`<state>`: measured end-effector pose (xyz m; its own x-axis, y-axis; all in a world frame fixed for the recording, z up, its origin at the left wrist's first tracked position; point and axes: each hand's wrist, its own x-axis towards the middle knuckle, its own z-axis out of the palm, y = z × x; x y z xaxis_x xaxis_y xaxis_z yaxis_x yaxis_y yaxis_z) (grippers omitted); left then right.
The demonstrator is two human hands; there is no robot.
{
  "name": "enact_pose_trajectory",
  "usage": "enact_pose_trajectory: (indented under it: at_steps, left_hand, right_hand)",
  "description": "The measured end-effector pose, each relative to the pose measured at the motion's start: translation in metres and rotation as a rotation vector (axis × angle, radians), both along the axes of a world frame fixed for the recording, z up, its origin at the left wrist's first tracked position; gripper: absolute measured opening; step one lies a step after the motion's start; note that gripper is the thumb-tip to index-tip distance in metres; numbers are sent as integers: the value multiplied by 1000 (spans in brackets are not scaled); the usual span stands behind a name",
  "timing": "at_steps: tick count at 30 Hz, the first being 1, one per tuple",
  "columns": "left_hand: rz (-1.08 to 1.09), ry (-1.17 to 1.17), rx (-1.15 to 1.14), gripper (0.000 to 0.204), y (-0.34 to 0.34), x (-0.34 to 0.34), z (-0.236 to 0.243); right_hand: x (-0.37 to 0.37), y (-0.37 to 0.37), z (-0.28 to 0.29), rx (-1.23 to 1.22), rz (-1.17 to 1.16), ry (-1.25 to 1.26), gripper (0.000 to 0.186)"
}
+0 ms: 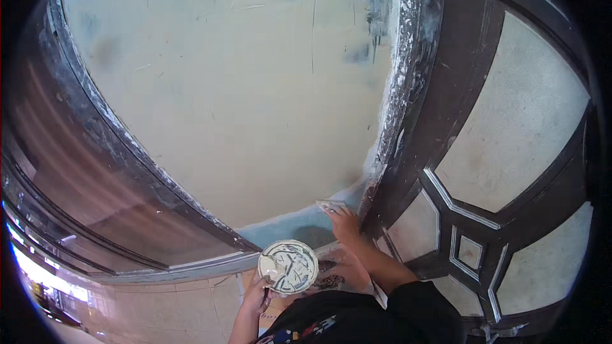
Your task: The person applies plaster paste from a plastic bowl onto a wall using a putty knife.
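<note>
My left hand [256, 294] grips the edge of a round, pale lid-like plate [298, 269], its fingers wrapped round the rim. Dark streaks and a pale lump of paste-like filler [273, 269] show on the plate's face. Against the lower right of the wall [236, 102], my right hand [344, 223] holds a flat, pale spreader [329, 205] with closed fingers. The wall is mostly cream. A bluish-grey band [274, 230] runs along its bottom, and the spreader lies at this band's upper border.
A dark wooden door with pale panels [510, 114] stands to the right, beside a paint-smeared frame [408, 44]. At left, a worn frame edge [137, 153] borders brown glazed panels [95, 178]. Tiled floor [166, 302] lies below; a patterned item near my body is partly hidden.
</note>
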<state>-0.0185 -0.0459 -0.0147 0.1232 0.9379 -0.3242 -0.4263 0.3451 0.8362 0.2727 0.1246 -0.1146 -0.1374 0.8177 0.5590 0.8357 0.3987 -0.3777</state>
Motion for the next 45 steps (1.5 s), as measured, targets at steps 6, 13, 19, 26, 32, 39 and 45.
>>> enact_pose_trajectory:
  at_steps: [6, 13, 19, 26, 32, 39, 45]
  left_hand:
    - [49, 32, 59, 64, 6, -1, -4]
    - [149, 8, 233, 69, 33, 38, 45]
    - [200, -23, 269, 70, 37, 51, 56]
    - [210, -3, 275, 70, 39, 70, 63]
    - [291, -68, 340, 70, 47, 88, 66]
    - [308, -114, 288, 67, 42, 94, 69]
    - [228, -135, 201, 64, 43, 91, 57]
  right_hand:
    - [25, -21, 62, -562, 285, 1589, 41]
    - [25, -54, 161, -457, 459, 1495, 37]
    - [28, -62, 167, -337, 448, 1147, 38]
    - [33, -64, 173, -356, 438, 1049, 38]
    - [20, -70, 173, -64, 394, 575, 33]
    - [25, -66, 148, 148, 385, 174, 42]
    - [36, -59, 118, 159, 353, -9, 49]
